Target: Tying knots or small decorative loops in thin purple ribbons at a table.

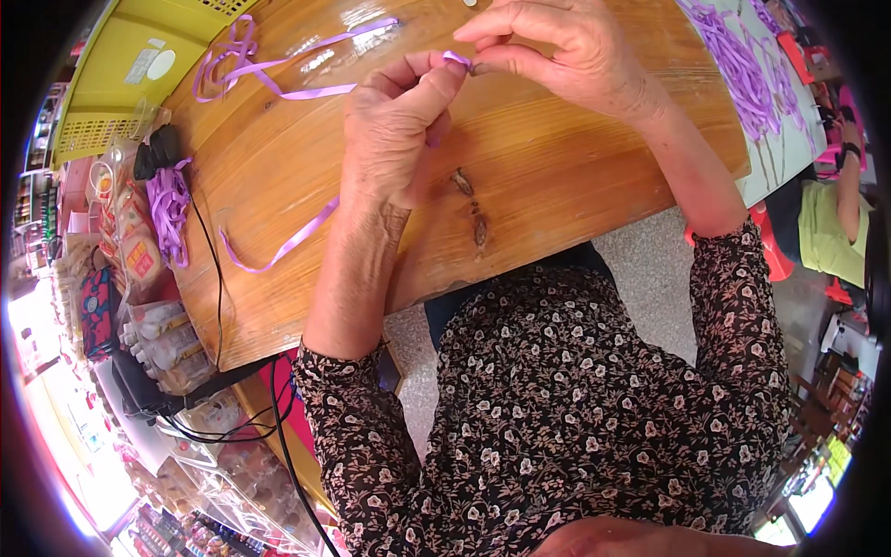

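Note:
Near the table's far edge, my left hand [404, 116] is closed, its thumb and forefinger pinching a narrow purple ribbon [455, 58]. A small folded bit of it sticks out past the thumb tip. My right hand [580, 56] is close by on the right, its forefinger and thumb apart around the ribbon's end. The right thumb tip is at or very near the ribbon; whether it touches cannot be made out. Lengths of purple ribbon [288, 252] lie on the wooden table [557, 186] left of my left wrist. More loose ribbon [243, 70] is looped at the far left.
A yellow-green plastic basket [111, 84] stands at the far left. Beside the left edge are a purple ribbon bundle [168, 213], packaged goods [167, 343] and black cables [278, 408]. A large ribbon heap [738, 70] lies at the far right. Another person [831, 218] is beyond it.

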Demonstrator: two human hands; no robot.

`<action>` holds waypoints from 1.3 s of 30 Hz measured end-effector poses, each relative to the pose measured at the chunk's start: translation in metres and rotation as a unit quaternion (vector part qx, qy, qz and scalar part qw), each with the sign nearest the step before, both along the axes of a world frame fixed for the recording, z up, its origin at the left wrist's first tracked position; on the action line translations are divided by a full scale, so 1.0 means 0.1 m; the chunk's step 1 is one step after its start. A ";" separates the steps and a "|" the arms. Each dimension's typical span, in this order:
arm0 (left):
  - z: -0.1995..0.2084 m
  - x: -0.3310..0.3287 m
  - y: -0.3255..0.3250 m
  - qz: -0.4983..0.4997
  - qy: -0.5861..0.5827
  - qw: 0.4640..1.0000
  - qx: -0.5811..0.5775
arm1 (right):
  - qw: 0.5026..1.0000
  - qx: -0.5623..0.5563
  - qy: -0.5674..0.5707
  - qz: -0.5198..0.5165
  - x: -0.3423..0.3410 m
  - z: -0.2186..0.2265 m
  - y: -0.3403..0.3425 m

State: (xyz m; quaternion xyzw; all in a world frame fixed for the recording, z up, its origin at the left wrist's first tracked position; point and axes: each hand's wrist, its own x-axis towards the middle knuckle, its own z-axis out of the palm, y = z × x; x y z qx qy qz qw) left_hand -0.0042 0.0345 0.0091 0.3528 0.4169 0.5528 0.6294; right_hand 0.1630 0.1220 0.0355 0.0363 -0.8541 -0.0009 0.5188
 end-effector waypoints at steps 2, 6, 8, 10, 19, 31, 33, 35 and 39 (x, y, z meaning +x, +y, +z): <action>-0.01 -0.02 -0.03 0.032 0.005 0.999 0.013 | 0.985 -0.163 -0.047 -0.015 0.06 0.14 -0.25; 0.03 0.05 -0.05 0.038 0.020 0.998 0.038 | 0.994 -0.102 -0.005 0.049 -0.01 0.04 -0.11; 0.02 0.04 -0.06 0.055 0.019 0.997 0.052 | 0.972 -0.229 -0.048 -0.014 0.04 0.13 -0.32; 0.04 0.05 -0.07 0.059 0.015 0.996 0.064 | 0.930 -0.348 -0.089 -0.080 0.03 0.21 -0.46; 0.06 0.09 -0.08 0.007 -0.145 0.983 0.112 | 0.918 -0.379 -0.021 0.113 0.03 -0.14 -0.27; 0.11 0.12 -0.09 0.017 -0.110 0.989 0.095 | 0.981 -0.161 0.058 0.088 0.04 0.08 -0.28; 0.09 0.08 -0.09 0.033 -0.074 0.993 0.086 | 0.944 -0.325 -0.037 -0.035 0.07 0.30 -0.51; 0.04 0.04 -0.09 0.007 -0.130 0.985 0.114 | 0.943 -0.328 -0.036 -0.029 0.07 0.31 -0.50; 0.07 0.06 -0.08 0.014 -0.098 0.990 0.096 | 0.998 -0.036 0.005 0.049 0.01 0.14 -0.14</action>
